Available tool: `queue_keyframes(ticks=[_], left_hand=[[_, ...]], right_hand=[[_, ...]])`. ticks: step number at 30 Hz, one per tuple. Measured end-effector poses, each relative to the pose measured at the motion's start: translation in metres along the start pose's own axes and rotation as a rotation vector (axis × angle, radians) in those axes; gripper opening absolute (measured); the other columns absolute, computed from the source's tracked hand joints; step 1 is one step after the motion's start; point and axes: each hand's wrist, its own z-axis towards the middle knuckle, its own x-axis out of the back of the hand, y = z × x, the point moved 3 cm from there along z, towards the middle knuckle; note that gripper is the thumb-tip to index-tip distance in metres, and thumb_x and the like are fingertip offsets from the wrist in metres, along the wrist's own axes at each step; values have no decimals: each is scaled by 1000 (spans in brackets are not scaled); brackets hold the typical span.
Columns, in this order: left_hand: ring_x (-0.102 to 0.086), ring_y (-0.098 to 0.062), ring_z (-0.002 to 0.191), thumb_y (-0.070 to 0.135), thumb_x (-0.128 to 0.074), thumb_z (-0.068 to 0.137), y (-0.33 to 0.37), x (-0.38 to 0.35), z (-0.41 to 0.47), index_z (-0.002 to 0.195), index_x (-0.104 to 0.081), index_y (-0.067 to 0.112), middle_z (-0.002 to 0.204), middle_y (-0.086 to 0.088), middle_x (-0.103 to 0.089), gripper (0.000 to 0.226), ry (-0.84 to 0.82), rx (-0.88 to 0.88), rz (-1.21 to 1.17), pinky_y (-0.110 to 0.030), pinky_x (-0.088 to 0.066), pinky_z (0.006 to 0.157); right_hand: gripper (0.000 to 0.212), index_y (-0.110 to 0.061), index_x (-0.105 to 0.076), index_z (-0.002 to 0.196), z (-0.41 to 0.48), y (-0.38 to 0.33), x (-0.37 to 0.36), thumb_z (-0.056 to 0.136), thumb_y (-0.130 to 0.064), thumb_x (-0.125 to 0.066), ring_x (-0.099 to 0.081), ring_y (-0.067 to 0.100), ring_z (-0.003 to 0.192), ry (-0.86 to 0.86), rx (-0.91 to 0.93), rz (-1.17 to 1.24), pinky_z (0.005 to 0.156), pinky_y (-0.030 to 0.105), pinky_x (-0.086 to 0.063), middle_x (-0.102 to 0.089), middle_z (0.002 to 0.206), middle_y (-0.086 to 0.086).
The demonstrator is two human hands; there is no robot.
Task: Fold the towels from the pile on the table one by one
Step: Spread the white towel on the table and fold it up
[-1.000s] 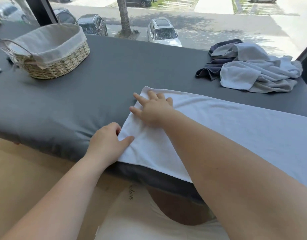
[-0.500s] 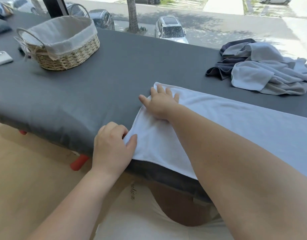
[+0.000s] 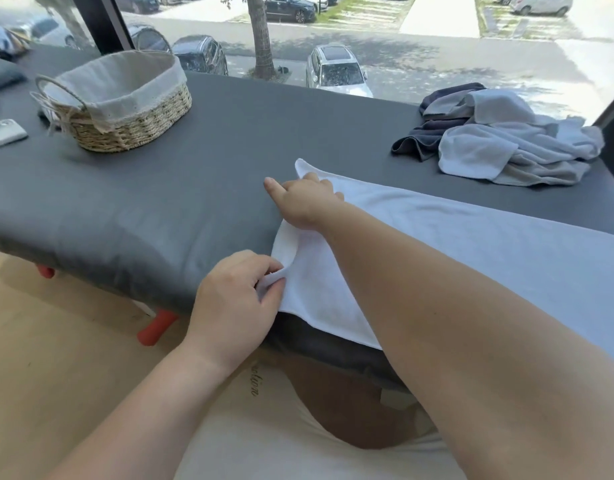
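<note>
A long white towel lies spread flat across the near right part of the dark grey padded table. Its length runs off toward the right edge of the view and its near edge hangs slightly over the table's front. The left grip is closed on the towel's near left corner, with a small fold of cloth pinched between thumb and fingers right at the table's front edge, where the fabric is raised into a soft ridge. The right grip rests on the towel's left end, close to the far left corner, which curls up a little. Its fingers are bent down onto the cloth and one digit points out to the left over the bare table. I cannot tell whether it has hold of the edge or only presses on it. The right forearm crosses over the towel from the lower right. At the far right of the table, well apart from the spread towel, sits the crumpled pile of light grey and dark grey towels. At the far left stands an oval woven straw basket with a pale cloth liner, and just beside it lies a flat white device. Orange-red table legs show under the front edge, above a pale wooden floor. Beyond the table, a window looks down on parked cars.
</note>
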Motion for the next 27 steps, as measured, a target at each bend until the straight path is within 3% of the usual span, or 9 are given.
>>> queue_keyframes(ticks=[3, 6, 9, 12, 14, 17, 20, 23, 27], left_hand=[[-54, -15, 71, 20, -66, 88, 19, -8, -2, 81, -69, 18, 72, 7, -58, 8, -24, -118, -25, -33, -47, 65], [-54, -14, 70, 19, -66, 87, 44, -17, 2, 79, -69, 18, 71, 8, -59, 9, -30, -177, -70, -28, -44, 65], [-55, -13, 70, 19, -68, 87, 76, -30, 7, 81, -71, 19, 73, 9, -60, 7, -70, -243, -139, -28, -44, 66], [-54, -14, 67, 16, -68, 86, 111, -44, 10, 79, -70, 18, 70, 7, -58, 7, -107, -315, -216, -30, -45, 64], [-53, -14, 66, 15, -68, 86, 136, -56, 8, 79, -70, 17, 69, 6, -57, 8, -138, -366, -247, -31, -45, 62], [-52, -14, 66, 16, -68, 86, 166, -83, -1, 80, -70, 17, 70, 6, -56, 7, -207, -413, -269, -31, -45, 60], [-53, -16, 66, 19, -66, 87, 184, -115, -12, 81, -70, 19, 71, 6, -57, 7, -279, -431, -239, -34, -47, 58], [-51, -20, 66, 23, -60, 85, 187, -145, -22, 73, -65, 16, 70, 4, -53, 15, -366, -444, -109, -36, -47, 55], [-50, -22, 68, 25, -53, 79, 183, -164, -31, 73, -68, 17, 71, 4, -53, 19, -388, -448, -52, -38, -47, 55]], right_hand=[[70, -16, -63, 116, -7, 12, 8, 101, -64, -15, -27, 30, 142, 30, 29, -54, 107, 51, -29, -28, 159, 4], [51, -16, -51, 90, -17, 35, 24, 102, -60, -28, -48, 27, 120, 139, 100, 274, 102, 45, -40, -40, 145, 5], [37, -26, -38, 77, -41, 68, 52, 105, -50, -37, -48, 18, 101, 286, 151, 567, 83, 31, -38, -47, 120, 5], [51, 6, -51, 94, -79, 106, 78, 107, -42, -39, -48, 16, 95, 403, 160, 695, 81, 29, -37, -51, 112, 15], [54, 11, -51, 107, -103, 134, 89, 107, -42, -39, -48, 15, 90, 435, 137, 769, 82, 31, -38, -53, 106, 11], [51, -12, -63, 121, -129, 179, 96, 103, -54, -42, -58, 13, 114, 422, 27, 894, 100, 31, -44, -64, 123, -2], [68, -35, -58, 135, -138, 227, 90, 84, -78, -48, -50, 10, 134, 407, -102, 969, 114, 44, -38, -57, 141, -14], [77, -37, -55, 140, -145, 268, 70, 77, -82, -49, -49, 10, 135, 344, -238, 1047, 116, 46, -36, -55, 144, -16], [52, -35, -67, 123, -148, 281, 57, 89, -70, -50, -62, 7, 120, 301, -258, 1115, 108, 40, -45, -69, 125, -17]])
